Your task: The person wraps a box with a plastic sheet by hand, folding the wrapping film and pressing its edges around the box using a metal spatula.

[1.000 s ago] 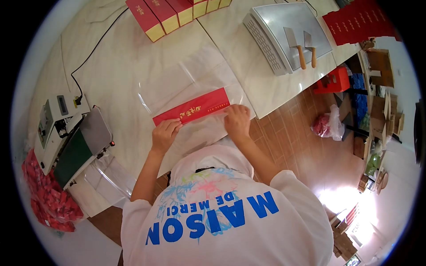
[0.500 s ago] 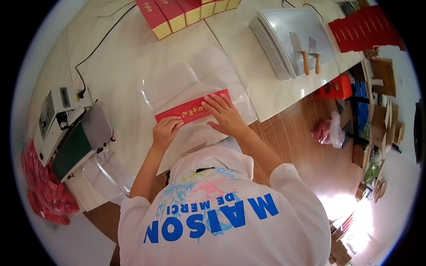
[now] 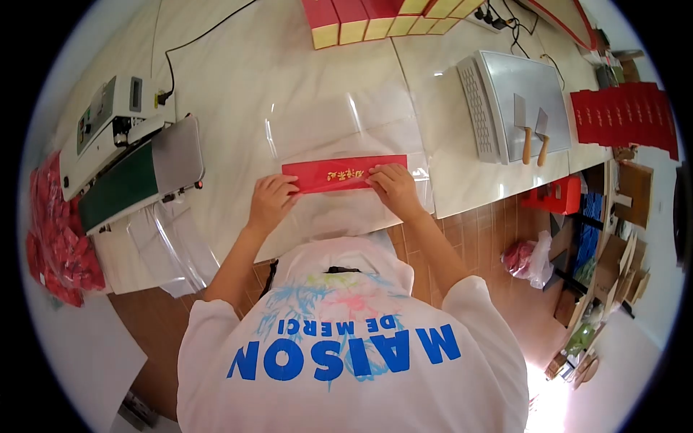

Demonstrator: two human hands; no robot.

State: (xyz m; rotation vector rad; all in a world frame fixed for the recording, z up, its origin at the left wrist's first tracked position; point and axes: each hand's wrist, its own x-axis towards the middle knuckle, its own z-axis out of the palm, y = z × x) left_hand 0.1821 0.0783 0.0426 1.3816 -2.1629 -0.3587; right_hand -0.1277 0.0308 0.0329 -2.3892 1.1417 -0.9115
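The red strip [image 3: 346,167], printed with gold characters, lies flat in the area of the clear plastic film [image 3: 332,137] on the counter [image 3: 238,94]; whether the strip is on top of the film or within it cannot be determined. The left hand [image 3: 272,203] is partly closed, fingers bent, fingertips touching the left end of the strip; the right hand [image 3: 395,189] is partly open, fingers lightly bent, fingertips resting on the strip near its right end; a firm grip is not discernible at either hand.

The machine with a green belt [image 3: 123,180] stands at the left side of the counter; more clear film [image 3: 170,242] hangs over the near edge beside it. Red boxes with yellow sides [image 3: 357,22] stand in a row at the far side; the metal-topped unit [image 3: 516,101] is located to the right, with two trowels [image 3: 530,133] lying on it; red printed sheets [image 3: 624,115] lie beyond that unit.
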